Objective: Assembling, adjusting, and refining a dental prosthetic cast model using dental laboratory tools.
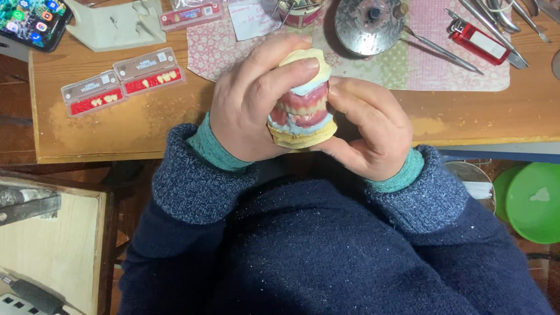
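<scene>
Pink wax gums and pale teeth show on the denture model, clasped between the left hand and right hand, both closed around it. Beyond the model lies a floral mat; left of the model, two tooth cards; far right, a red lighter.

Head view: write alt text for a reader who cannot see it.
Left hand and right hand together hold a denture model, pink gums and teeth between yellow plaster bases, above a wooden bench. Two trays of artificial teeth lie to the left.
</scene>
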